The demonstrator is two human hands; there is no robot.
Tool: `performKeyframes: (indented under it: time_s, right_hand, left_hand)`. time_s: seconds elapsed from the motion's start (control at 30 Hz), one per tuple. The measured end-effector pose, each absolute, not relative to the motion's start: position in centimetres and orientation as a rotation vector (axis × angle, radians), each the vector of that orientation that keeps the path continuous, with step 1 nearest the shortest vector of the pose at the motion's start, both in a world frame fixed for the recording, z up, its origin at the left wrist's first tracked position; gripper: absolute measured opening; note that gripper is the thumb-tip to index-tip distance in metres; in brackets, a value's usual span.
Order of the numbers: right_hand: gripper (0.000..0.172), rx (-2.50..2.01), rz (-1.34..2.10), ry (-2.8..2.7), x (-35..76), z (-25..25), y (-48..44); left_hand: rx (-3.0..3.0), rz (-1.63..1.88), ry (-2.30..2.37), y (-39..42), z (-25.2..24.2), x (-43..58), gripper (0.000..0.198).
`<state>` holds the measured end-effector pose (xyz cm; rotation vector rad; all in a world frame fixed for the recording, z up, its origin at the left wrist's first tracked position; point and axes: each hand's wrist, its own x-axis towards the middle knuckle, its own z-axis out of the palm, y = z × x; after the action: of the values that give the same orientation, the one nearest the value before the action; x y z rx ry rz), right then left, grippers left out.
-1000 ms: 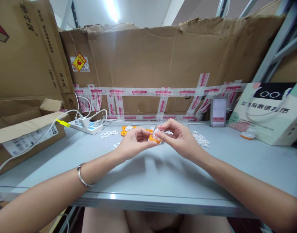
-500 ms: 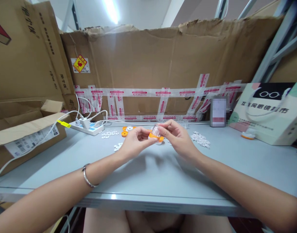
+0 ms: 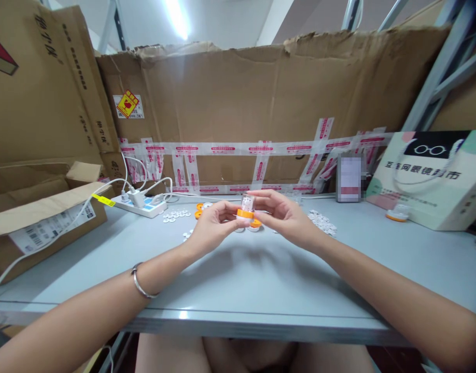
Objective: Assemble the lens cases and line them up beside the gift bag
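My left hand and my right hand meet above the middle of the grey table. Together they pinch a small clear plastic piece with an orange ring, held upright between the fingertips. Another orange ring lies on the table just below the hands. A metal bangle sits on my left wrist.
Small white discs and orange rings lie behind the hands, with a further white pile on the right. A power strip with cables, open cardboard boxes at left, a printed paper bag at right, cardboard wall behind.
The held piece has been turned from lying tilted to standing upright and raised slightly. Both hands stayed in the same spot.
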<state>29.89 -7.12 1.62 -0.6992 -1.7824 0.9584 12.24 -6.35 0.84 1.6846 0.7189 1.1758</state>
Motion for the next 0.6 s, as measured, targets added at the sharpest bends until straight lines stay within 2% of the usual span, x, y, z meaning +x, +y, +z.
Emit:
performKeyframes:
  time_s: [0.07,0.13,0.37,0.6]
  right_hand:
    - [0.049,-0.655,0.888,-1.926,30.1,1.4,-7.1]
    - [0.054,-0.651,0.798,-1.975,30.1,1.0,-7.0]
    - [0.050,-0.678,0.710,-1.919,29.6,0.5,-7.3]
    - [0.048,-0.653,0.941,-1.762,29.0,0.3,-7.6]
  left_hand:
    - [1.749,1.209,0.708,-6.3,0.7,12.1,0.026]
    - [1.891,1.238,0.706,-6.3,0.5,11.9,0.023]
    - [2.829,1.461,0.722,-5.8,0.3,10.8,0.021]
    - [3.022,1.543,0.657,-5.7,0.4,10.6,0.018]
